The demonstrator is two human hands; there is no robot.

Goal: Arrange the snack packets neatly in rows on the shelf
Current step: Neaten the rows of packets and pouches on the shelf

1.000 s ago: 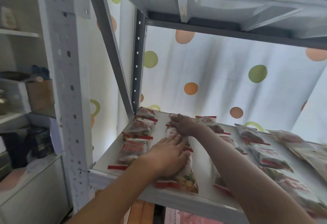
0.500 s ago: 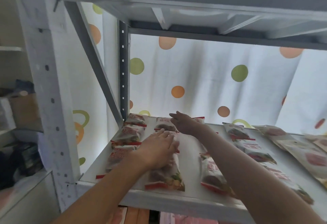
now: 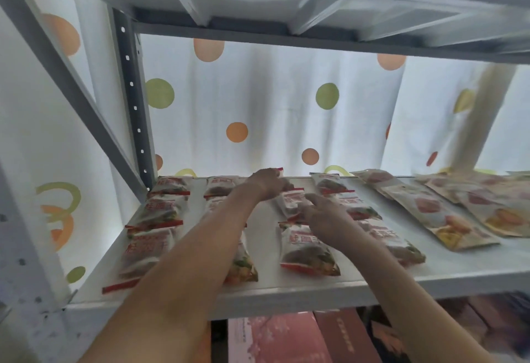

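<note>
Left hand: our left hand [image 3: 268, 183] reaches to the back of the shelf [image 3: 266, 285], fingers curled down on a snack packet [image 3: 291, 200] in the third column; we cannot tell whether they pinch it or only press.
Right hand: our right hand [image 3: 324, 217] lies just beside it, fingers spread and fairly straight, resting on the same packet's near end.
Packets: red-edged snack packets run front to back in four columns; the front left packet [image 3: 143, 256] has its red seal reaching the shelf lip.
Open room: bare white strips show between the columns and along the front edge.
Right side: larger tan pouches [image 3: 438, 219] lie fanned and overlapping.
Edges: a grey diagonal brace [image 3: 71, 81] and a perforated upright [image 3: 133, 104] close the left end; the spotted curtain [image 3: 272, 110] hangs behind.
</note>
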